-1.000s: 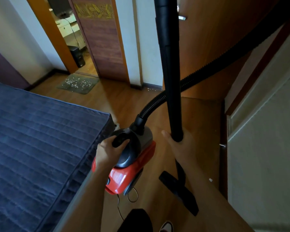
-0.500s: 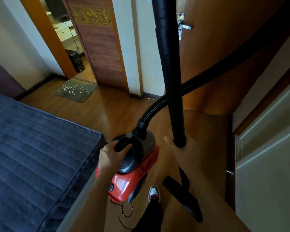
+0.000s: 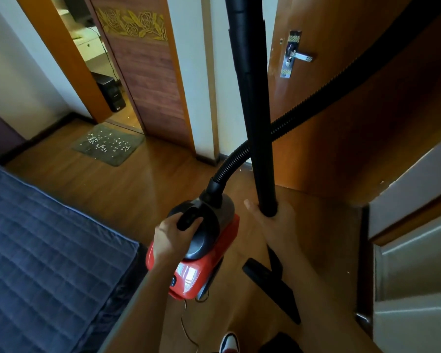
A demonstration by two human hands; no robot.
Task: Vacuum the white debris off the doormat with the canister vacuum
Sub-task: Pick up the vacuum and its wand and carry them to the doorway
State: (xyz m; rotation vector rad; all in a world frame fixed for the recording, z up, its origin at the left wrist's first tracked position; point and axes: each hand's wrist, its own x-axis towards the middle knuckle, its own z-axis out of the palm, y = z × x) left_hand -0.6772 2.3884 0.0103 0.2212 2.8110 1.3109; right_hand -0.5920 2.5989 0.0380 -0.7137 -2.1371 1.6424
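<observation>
- The vacuum (image 3: 201, 261) is gripped by its top handle in the left hand (image 3: 172, 235). It is judged to be carried clear of the floor (image 3: 112, 189) so that it can be brought to the work area.
- The tube (image 3: 255, 123) is held upright, with the right hand (image 3: 275, 222) closed round its lower part. The nozzle (image 3: 270, 286) is thereby held low and close to the legs.
- The hose (image 3: 316, 108) runs from the front of the vacuum, behind the tube and out at upper right.
- The doormat (image 3: 117, 159) lies well apart at the far doorway, with the white debris (image 3: 105, 143) scattered on it. Cleaning is judged not yet begun.
- A mattress (image 3: 49, 238) bounds the path on the left.
</observation>
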